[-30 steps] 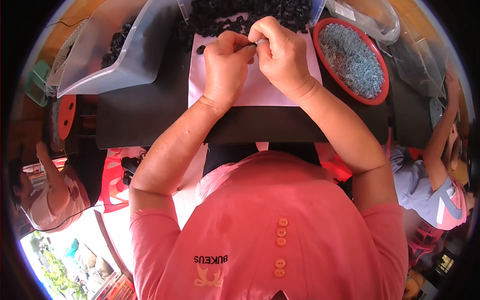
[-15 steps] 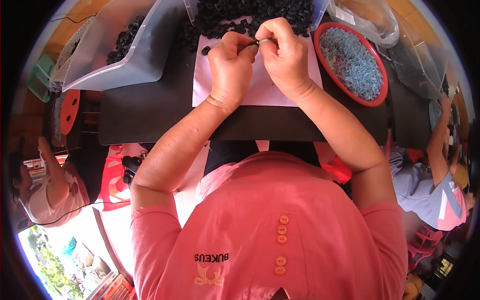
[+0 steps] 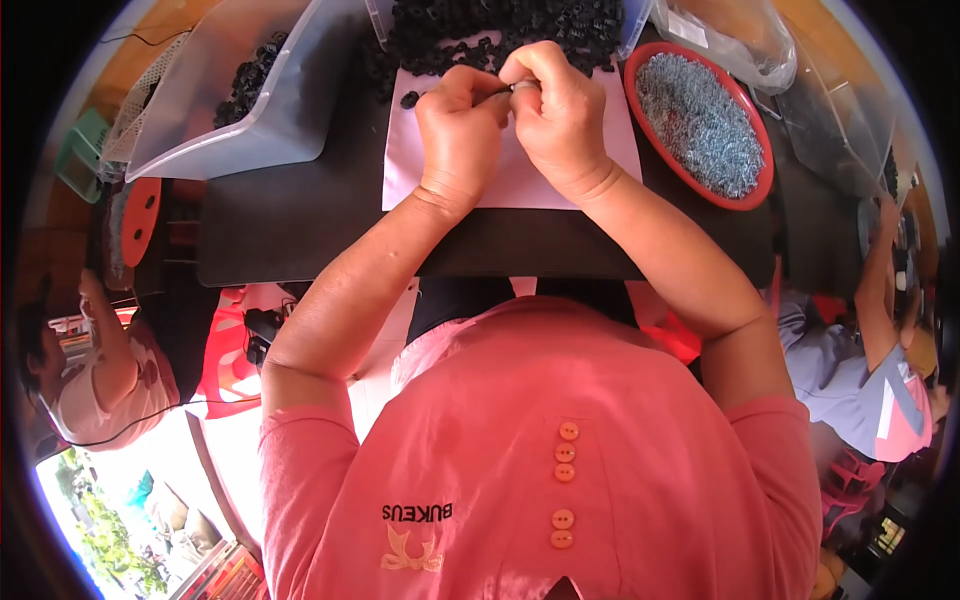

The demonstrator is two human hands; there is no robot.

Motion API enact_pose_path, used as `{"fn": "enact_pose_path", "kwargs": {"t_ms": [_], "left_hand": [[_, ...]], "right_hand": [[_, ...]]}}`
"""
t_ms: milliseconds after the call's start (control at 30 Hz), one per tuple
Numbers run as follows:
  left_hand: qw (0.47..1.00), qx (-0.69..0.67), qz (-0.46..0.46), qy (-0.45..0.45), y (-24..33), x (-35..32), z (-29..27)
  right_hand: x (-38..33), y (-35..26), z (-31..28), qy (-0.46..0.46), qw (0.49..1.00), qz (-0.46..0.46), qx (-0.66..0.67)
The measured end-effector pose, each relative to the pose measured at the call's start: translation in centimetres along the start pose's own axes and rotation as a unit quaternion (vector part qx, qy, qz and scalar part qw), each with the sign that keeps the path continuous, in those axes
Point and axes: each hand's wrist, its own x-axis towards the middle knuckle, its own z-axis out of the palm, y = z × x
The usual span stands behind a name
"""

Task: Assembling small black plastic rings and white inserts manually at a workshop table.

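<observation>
My left hand (image 3: 458,130) and my right hand (image 3: 562,120) meet fingertip to fingertip above a pale pink sheet (image 3: 540,188). Pinched in the left fingers is a small dark part (image 3: 506,90), mostly hidden by them. The right thumb and forefinger are closed at the same spot on something too small to make out. Just left of my left hand, one small black ring-like part (image 3: 410,99) lies on the sheet. Beyond both hands is a heap of similar black parts (image 3: 510,25), some of them spilling onto the sheet's far edge.
To the right stands a red oval tray (image 3: 766,185) filled with small clear bluish pieces (image 3: 700,125). A translucent bin (image 3: 220,150) with black parts sits at left on the black table (image 3: 300,235). A clear plastic bag (image 3: 735,45) lies far right. People sit at both sides.
My right hand has shifted slightly left and its fingers have turned a little at the pinch. My left hand stays almost in place, still pinching the dark part.
</observation>
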Motion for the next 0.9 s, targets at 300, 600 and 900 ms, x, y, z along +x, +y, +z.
{"fn": "enact_pose_path", "kwargs": {"t_ms": [300, 600, 900], "left_hand": [[0.976, -0.139, -0.159, -0.061, 1.6, 0.6, -1.2], [0.967, -0.163, -0.164, -0.106, 1.5, 0.9, -1.3], [0.973, -0.112, -0.165, -0.112, 1.8, 0.6, -1.3]], "right_hand": [[0.2, -0.5, -0.5, 0.029, 0.979, 0.137, 0.145], [1.2, 0.6, -1.9, -0.013, 0.977, 0.159, 0.143], [1.1, 0.1, -2.0, -0.032, 0.981, 0.144, 0.129]]}}
